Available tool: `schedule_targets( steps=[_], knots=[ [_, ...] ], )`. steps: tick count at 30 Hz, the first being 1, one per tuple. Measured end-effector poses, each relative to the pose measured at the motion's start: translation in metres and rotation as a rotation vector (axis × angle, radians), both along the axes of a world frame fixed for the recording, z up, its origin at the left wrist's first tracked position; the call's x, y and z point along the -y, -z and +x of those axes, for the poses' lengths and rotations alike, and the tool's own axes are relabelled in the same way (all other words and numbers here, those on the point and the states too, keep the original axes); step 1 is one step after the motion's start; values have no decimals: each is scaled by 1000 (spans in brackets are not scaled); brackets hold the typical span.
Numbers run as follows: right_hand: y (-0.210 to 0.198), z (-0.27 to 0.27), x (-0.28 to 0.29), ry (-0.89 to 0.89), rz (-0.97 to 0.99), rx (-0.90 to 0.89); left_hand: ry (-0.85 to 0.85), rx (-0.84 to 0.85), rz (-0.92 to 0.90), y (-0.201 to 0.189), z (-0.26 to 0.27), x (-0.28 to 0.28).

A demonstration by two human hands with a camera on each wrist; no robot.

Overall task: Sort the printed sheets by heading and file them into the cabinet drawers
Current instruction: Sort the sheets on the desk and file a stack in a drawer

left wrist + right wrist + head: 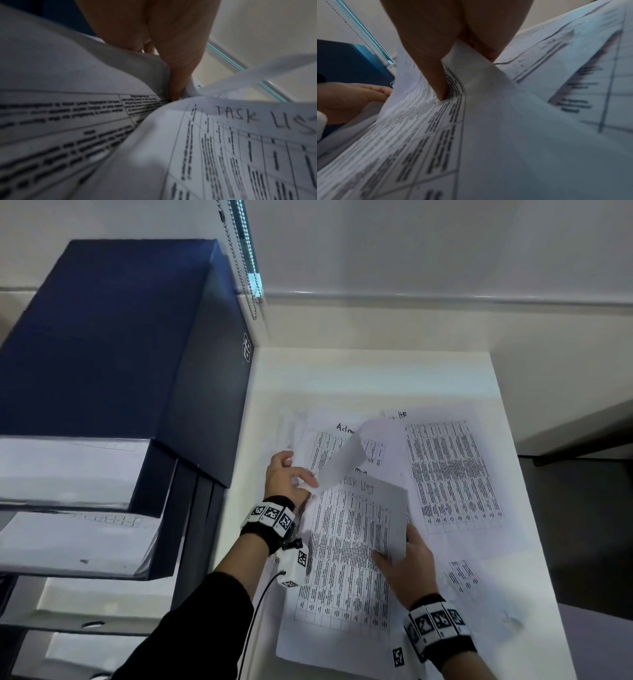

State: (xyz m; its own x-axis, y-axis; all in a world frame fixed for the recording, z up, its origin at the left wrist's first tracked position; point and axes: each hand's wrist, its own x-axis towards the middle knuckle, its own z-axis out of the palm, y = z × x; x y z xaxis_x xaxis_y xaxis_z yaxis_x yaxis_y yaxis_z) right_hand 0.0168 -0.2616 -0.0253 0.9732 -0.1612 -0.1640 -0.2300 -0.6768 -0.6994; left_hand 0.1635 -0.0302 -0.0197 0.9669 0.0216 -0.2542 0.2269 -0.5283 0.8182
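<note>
Left hand (286,475) pinches a curled sheet (342,463); right hand (406,566) pinches the task list sheet (346,556) beside the cabinet (113,344). Sorting step; next, check headings.

The head view is dim and cool-toned, with daylight entering through a narrow window slit (251,261) at 11 o'clock. The white surface (376,371) glows palely, and straight edges bow toward the frame borders. Both wrist views are dark, soft and grainy; the printed sheets (240,148) blur heavily near the lens, especially at 8 o'clock.
</note>
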Motion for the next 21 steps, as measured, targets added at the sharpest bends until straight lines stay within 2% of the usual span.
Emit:
schedule_targets(
  steps=[4,9,12,17,19,21],
  knots=[
    [-1,0,0,-9,-9,-1,-14,41,11,-11,-2,3],
    [-10,2,-1,17,25,2,23,50,-155,-43,-27,21],
    [-13,4,0,50,52,-36,124,80,-202,-52,-40,26],
    [-17,3,-3,83,47,-78,339,118,-7,-36,-47,11],
    [-22,3,-4,90,17,-150,298,68,61,-26,-51,8],
    [-23,4,-4,98,20,-200,140,-2,222,-18,-53,2]
  ],
)
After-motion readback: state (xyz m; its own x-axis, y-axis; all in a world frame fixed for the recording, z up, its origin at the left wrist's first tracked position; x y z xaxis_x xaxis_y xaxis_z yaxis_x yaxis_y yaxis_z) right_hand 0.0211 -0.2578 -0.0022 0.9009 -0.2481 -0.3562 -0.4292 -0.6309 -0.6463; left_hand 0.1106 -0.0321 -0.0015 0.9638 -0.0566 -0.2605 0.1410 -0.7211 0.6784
